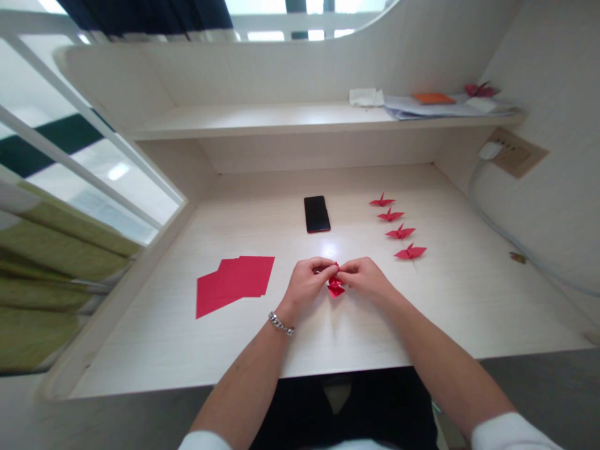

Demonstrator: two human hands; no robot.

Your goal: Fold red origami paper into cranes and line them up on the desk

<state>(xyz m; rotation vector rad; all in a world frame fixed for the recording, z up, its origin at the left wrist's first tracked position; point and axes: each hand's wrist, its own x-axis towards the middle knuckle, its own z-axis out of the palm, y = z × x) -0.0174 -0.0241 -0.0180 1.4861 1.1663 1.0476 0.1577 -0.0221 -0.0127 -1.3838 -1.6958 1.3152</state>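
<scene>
Between my two hands, just above the desk, is a red paper crane (335, 289), partly covered by fingers. My left hand (309, 280) pinches it from the left, thumb and forefinger at its upper part. From the other side my right hand (364, 275) grips it too, fingertips close to the left ones. Beyond my right hand several finished red paper cranes stand in a slanting row, the nearest crane (410, 252) with its wings spread. Left of my left hand lie overlapping red paper sheets (239, 278), flat on the desk.
A black phone (317, 214) lies behind my hands on the desk (154, 331). The shelf (262, 119) above carries papers (412, 107), an orange piece (434, 99) and a folded reddish thing (480, 90). A white cable (492, 225) runs down the right wall from a socket (518, 152).
</scene>
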